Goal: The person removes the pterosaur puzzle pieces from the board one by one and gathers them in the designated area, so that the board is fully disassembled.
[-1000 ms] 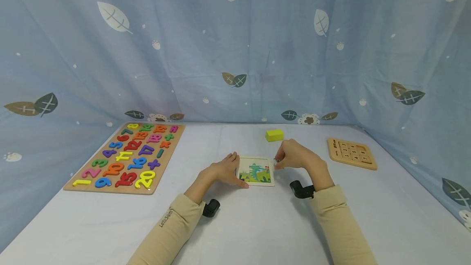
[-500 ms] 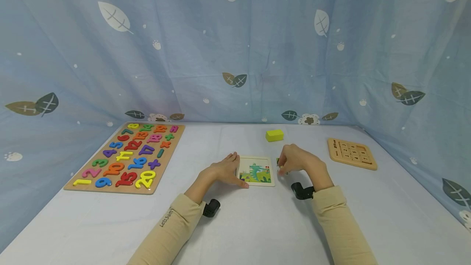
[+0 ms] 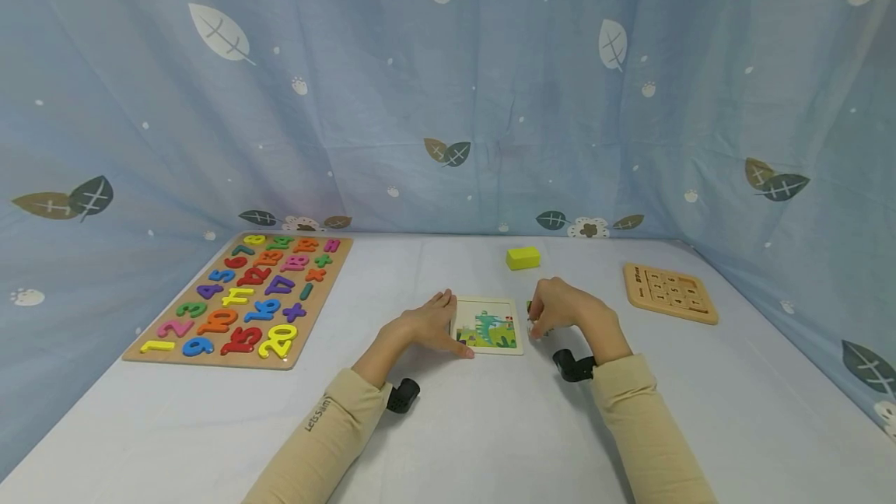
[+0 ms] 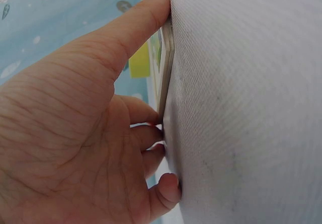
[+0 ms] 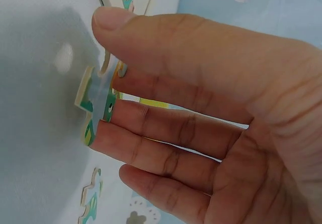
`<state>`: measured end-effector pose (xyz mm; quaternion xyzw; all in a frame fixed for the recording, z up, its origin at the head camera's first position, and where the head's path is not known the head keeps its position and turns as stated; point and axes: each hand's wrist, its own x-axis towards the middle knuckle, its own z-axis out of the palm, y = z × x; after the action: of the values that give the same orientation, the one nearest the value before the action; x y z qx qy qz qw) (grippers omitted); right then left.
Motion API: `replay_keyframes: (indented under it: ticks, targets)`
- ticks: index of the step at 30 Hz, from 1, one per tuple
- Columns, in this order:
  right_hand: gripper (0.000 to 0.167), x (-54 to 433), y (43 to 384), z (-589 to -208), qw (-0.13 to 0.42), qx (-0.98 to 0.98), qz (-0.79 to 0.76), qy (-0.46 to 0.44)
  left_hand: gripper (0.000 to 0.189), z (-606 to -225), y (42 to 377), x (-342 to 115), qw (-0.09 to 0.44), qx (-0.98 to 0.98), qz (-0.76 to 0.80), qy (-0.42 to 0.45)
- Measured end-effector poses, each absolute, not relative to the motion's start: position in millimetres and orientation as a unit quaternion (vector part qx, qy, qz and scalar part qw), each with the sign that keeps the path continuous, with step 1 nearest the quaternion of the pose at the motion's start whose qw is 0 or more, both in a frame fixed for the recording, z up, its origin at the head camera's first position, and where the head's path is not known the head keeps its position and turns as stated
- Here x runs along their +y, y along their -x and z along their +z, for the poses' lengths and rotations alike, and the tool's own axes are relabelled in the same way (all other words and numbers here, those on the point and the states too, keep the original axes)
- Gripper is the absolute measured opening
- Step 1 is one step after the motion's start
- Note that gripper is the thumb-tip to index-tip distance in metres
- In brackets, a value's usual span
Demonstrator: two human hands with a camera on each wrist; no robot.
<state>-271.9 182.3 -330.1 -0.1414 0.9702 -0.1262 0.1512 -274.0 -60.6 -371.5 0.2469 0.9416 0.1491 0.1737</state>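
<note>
A small jigsaw board [image 3: 488, 300] with a pale wooden rim and a green dinosaur picture lies in the middle of the table. My left hand [image 3: 427, 325] rests along its left side, fingers extended and thumb at the near-left corner. In the left wrist view the fingertips touch the edge of the board [image 4: 166, 73]. Just right of the board, my right hand [image 3: 563, 306] pinches low over the table. Its fingertips are on a blue-and-green jigsaw piece [image 5: 98, 100]. Another jigsaw piece [image 5: 90, 199] lies nearby in the right wrist view.
A yellow-green block [image 3: 523, 258] stands behind the jigsaw board. At the left lies a large number board [image 3: 231, 302] with colourful numerals. A wooden number-tile puzzle [image 3: 670, 292] lies at the right. A patterned blue curtain [image 3: 448, 84] closes off the table's far side.
My right hand has moved slightly right and down from the board's right edge, uncovering a green piece beside it, then barely shifts. My left hand stays on the board.
</note>
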Motion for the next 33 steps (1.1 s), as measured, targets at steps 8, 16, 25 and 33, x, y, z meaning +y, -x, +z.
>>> replay_keyframes:
  ticks: [8, 16, 25, 33]
  targets:
    - [0.026, 179.5, 270.7, -331.7, 0.159, 0.973, -0.117, 0.124, 0.108, -372.1, 274.3, -60.5, 0.172, 0.943, 0.146, -0.245]
    - [0.026, 174.8, 270.0, -331.0, 0.159, 0.975, -0.104, 0.117, 0.108, -372.4, 274.2, -60.5, 0.171, 0.944, 0.141, -0.244]
    - [0.026, 174.3, 269.1, -330.3, 0.16, 0.976, -0.107, 0.106, 0.108, -371.9, 274.4, -60.8, 0.173, 0.943, 0.144, -0.245]
    - [0.032, 178.1, 267.9, -325.4, 0.153, 0.972, -0.133, 0.117, 0.108, -372.0, 274.4, -60.9, 0.171, 0.943, 0.14, -0.248]
